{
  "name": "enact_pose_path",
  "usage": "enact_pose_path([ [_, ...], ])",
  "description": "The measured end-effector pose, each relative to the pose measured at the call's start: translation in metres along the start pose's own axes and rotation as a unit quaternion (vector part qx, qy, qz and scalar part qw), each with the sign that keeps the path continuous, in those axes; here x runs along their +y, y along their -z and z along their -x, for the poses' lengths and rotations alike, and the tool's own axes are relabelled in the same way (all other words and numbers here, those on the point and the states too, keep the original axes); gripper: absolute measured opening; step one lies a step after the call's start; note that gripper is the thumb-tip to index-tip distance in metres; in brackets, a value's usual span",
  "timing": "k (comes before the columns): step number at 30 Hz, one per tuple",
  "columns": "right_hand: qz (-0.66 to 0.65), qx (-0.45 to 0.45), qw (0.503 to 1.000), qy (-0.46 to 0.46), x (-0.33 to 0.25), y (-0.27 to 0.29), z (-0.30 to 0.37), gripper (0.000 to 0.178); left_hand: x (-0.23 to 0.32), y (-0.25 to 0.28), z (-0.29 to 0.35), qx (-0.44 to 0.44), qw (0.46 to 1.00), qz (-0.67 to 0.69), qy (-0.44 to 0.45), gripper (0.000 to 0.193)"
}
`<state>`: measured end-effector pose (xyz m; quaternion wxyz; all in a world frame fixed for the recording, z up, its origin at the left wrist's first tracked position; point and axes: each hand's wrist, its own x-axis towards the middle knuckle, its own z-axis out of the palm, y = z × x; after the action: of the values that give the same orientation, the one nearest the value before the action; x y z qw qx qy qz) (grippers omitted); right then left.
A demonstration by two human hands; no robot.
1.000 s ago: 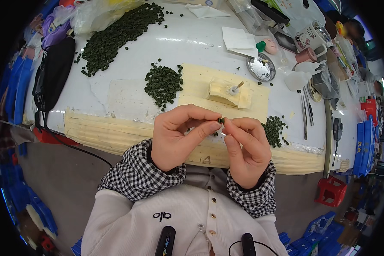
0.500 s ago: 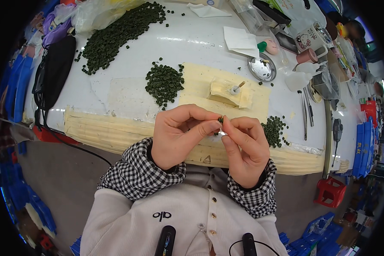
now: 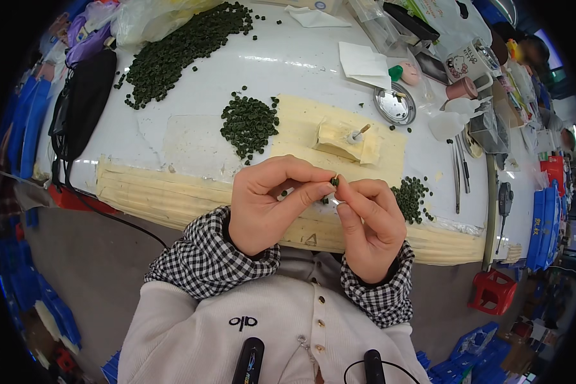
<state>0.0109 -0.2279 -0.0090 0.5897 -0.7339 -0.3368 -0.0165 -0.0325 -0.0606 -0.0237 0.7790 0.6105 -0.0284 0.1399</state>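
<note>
Above the table's front edge, my left hand (image 3: 267,208) is closed, pinching a small dark green piece (image 3: 334,182) between thumb and forefinger. My right hand (image 3: 372,227) meets it there, with the forefinger tip against the piece and the thumb bent below. A small whitish shiny bit (image 3: 333,201) shows by the right thumb; I cannot tell what it is. More green specks show around the left fingers, in the hand or behind it. Just beyond my hands lies a small heap of like green pieces (image 3: 249,125). Another small heap (image 3: 411,198) is beside my right hand.
A yellowish block with an upright peg (image 3: 345,141) stands on a yellow sheet (image 3: 294,115). Farther left spreads a large green heap (image 3: 179,57). At right are a round metal dish (image 3: 394,104), tweezers (image 3: 456,179), a white squeeze bottle (image 3: 445,121) and a mug (image 3: 470,61).
The green piece shows more plainly between my fingertips, with the right forefinger slightly lower. Both hands stay nearly in place; the whole view has shifted very slightly.
</note>
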Motion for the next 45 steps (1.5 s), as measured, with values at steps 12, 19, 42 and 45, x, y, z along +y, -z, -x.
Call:
enact_pose_path([
  [12,0.138,-0.005,0.982,0.129,0.0028,0.0028,-0.0039,0.035,0.0028,0.0026,0.0008,-0.026,0.997,0.056,0.053,0.015],
  [19,-0.011,0.01,1.0,0.007,0.0049,0.0074,-0.0019,0.026,0.002,0.0017,-0.0003,-0.039,0.999,0.015,0.028,0.014],
  [42,0.026,0.041,0.998,0.026,0.002,0.0065,-0.0024,0.018,0.0024,0.0026,-0.0024,-0.064,0.99,-0.11,-0.062,0.017],
  [45,0.024,0.045,0.998,0.027,0.0017,0.0066,-0.002,0.018,0.003,0.002,-0.0023,-0.066,0.987,-0.129,-0.07,0.017],
])
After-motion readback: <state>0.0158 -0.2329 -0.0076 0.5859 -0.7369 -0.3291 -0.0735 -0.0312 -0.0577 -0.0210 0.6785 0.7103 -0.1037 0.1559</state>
